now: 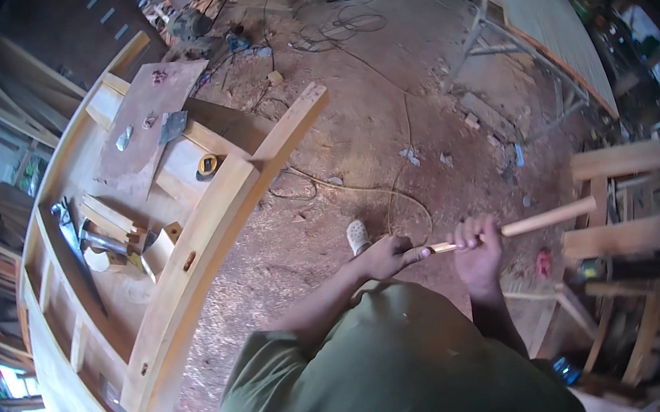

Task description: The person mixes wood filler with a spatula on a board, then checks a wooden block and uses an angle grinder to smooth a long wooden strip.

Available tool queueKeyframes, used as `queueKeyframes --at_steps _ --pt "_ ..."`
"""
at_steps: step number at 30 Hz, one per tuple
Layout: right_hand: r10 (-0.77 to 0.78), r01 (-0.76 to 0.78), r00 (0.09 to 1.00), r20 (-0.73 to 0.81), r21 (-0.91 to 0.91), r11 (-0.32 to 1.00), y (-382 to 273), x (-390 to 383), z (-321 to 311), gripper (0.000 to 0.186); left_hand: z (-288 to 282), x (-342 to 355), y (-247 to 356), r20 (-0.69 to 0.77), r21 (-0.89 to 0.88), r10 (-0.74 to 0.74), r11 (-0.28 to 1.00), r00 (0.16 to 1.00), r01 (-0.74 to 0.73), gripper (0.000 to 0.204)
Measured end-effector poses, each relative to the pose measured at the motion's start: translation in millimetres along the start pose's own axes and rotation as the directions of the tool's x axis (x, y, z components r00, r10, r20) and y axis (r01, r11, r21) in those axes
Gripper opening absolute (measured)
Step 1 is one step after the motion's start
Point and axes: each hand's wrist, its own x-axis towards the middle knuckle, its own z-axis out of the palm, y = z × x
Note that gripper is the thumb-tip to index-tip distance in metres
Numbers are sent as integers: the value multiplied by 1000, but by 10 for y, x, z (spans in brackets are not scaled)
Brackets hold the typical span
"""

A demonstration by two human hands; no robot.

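A slim, pale wooden strip (548, 218) is held crosswise in front of my body, its longer part reaching out to the right. My right hand (479, 251) is closed around it, fingers curled over the top. At the strip's left end my left hand (387, 258) is closed, with the thumb along the wood; its other fingers are partly hidden. To my left stands a curved wooden frame (188, 270) with a mortise slot cut in its near rail. On it lie a yellow tape measure (208, 165), a hammer (97, 239) and several small wood blocks (159, 252).
A thin brown board (142, 139) lies across the frame. Cords (395, 193) trail over the shavings-covered floor. At the far right a large panel (552, 27) leans on a trestle. Shaped timber pieces (642, 236) are stacked at right, near a small red object (543, 263).
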Motion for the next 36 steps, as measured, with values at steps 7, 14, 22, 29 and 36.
queueKeyframes --at_steps 7,14,22,29,36 --pt "-119 130 988 -101 116 985 -1085 1578 -703 37 -1038 1172 62 -48 260 -48 964 998 59 68" --pt "28 -62 982 186 177 982 -794 2948 -636 36 -1363 2072 -323 -144 337 -390 845 909 416 46" --pt "221 -234 968 121 109 966 -544 5078 -972 18 -1939 3176 -526 -359 127 -447 846 819 517 35" --pt "379 -402 913 155 165 901 -589 7355 -1380 23 -2439 3875 -530 -467 87 -492 801 735 592 33" --pt "539 -617 762 -360 -657 433 833 8813 -2250 19 -3209 3806 -406 -366 -335 -810 574 459 747 42"
